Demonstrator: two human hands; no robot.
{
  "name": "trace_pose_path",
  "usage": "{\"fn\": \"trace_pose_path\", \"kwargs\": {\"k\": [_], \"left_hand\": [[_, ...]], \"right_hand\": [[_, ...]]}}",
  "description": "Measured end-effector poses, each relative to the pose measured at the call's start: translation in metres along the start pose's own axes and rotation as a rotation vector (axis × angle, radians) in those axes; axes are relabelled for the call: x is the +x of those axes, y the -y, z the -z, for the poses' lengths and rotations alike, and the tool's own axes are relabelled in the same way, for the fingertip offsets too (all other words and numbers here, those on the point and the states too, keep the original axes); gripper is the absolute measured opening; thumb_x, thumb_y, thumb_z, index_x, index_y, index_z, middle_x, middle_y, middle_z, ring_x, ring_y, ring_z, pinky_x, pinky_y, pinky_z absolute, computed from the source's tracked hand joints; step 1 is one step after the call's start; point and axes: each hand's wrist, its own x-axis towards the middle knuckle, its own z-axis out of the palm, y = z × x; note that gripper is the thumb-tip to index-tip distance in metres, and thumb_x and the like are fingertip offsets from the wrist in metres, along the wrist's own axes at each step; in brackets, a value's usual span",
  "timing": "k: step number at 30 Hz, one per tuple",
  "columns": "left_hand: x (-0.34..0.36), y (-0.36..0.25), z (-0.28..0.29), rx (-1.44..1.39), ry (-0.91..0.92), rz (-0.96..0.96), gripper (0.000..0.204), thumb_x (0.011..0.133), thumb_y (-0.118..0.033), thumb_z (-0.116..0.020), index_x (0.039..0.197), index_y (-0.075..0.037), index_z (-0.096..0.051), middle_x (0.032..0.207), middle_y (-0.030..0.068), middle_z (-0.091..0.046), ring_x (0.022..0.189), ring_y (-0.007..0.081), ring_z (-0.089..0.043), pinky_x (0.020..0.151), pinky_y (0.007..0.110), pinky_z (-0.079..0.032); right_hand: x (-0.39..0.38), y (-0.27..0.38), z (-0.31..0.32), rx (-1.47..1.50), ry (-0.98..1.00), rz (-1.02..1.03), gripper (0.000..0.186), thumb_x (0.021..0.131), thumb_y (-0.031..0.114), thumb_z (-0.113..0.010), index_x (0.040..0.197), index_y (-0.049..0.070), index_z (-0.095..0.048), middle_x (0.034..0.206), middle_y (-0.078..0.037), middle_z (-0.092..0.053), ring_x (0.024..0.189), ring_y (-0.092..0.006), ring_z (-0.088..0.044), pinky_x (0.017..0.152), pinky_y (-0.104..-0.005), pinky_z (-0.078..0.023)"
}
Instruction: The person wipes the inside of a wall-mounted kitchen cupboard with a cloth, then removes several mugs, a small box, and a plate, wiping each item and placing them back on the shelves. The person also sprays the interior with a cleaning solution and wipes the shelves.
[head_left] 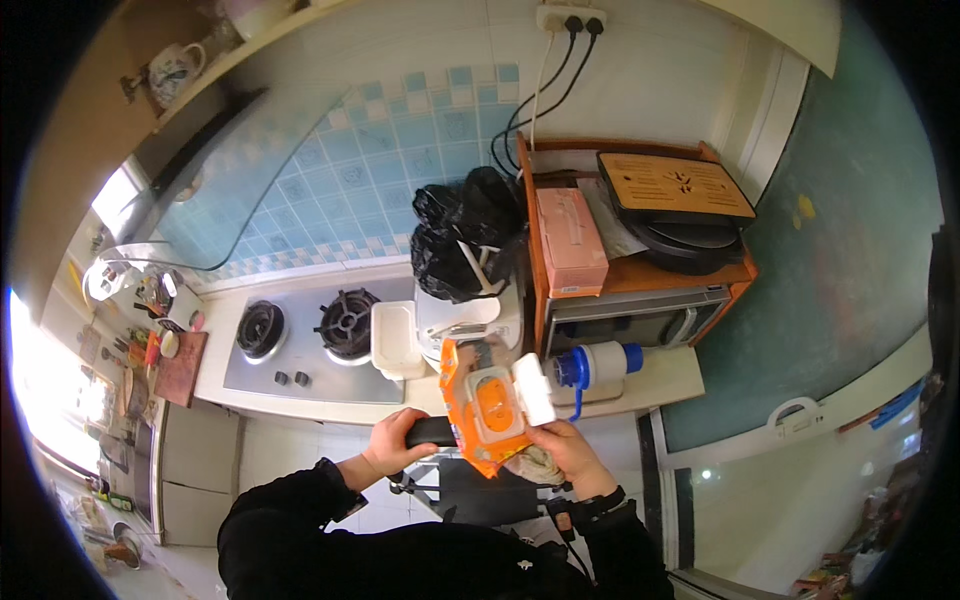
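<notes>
Wipes pack (468,385), orange, held before the table (655,390), looks light, soft and slippery; best gripped along its edges. Left hand's (393,445) fingers curl round a black handle (430,432); right hand's (572,456) fingers close on the pack's lower corner.

A kitchen; gas hob (302,337) and chopping board (181,369) show it.
</notes>
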Motion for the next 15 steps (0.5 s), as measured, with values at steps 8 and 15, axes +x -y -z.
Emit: {"fn": "trace_pose_path", "kwargs": {"k": [8,15], "left_hand": [[0.004,-0.002,-0.011,-0.009,-0.075,0.119,0.026,0.085,-0.025,-0.054,0.093,-0.001,-0.060,0.082,0.0188,-0.061,0.078,0.0402,-0.059,0.070,0.045,-0.048],[0.007,-0.006,-0.009,0.003,-0.108,0.145,0.023,0.081,-0.024,-0.059,0.088,-0.003,-0.059,0.079,0.0169,-0.060,0.075,0.0392,-0.059,0.067,0.045,-0.048]], "right_hand": [[-0.009,0.022,-0.001,-0.249,-0.019,-0.089,0.026,0.096,0.015,-0.059,0.115,-0.001,-0.063,0.107,-0.005,-0.065,0.098,-0.0115,-0.059,0.088,-0.0267,-0.047],[0.000,0.150,-0.012,-0.192,-0.137,0.016,0.033,0.097,0.013,-0.057,0.127,0.001,-0.056,0.121,-0.008,-0.061,0.107,-0.0150,-0.058,0.093,-0.0291,-0.048]]}}
